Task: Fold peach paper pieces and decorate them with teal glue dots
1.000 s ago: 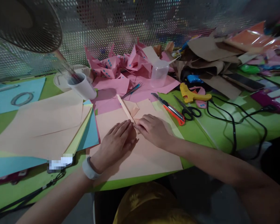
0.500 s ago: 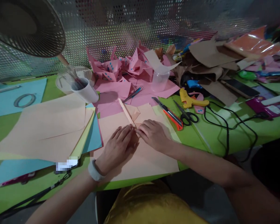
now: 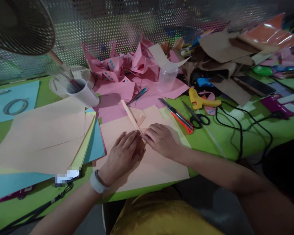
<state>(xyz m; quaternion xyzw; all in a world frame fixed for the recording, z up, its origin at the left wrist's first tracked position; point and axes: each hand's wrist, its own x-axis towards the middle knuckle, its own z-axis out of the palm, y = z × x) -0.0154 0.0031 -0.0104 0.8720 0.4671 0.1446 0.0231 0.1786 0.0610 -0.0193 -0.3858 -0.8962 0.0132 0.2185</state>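
Note:
My left hand (image 3: 123, 153) lies flat, fingers together, on a peach sheet of paper (image 3: 159, 166) spread at the near edge of the green table (image 3: 235, 137). My right hand (image 3: 160, 140) presses on the same sheet, its fingertips meeting those of the left hand at a narrow folded strip (image 3: 130, 115) that runs away from me. Neither hand grips anything; both push down on the fold. A white band is on my left wrist.
A stack of peach, yellow and blue sheets (image 3: 51, 137) lies left. Behind are a white cup (image 3: 82, 93), pink folded papers (image 3: 127, 65), a clear cup (image 3: 167, 77), an orange cutter (image 3: 178, 116), scissors (image 3: 197, 117), a yellow glue gun (image 3: 202, 99) with black cord, brown paper scraps and a fan (image 3: 19, 26).
Both hands stay pressed on the fold. Only the view has shifted slightly.

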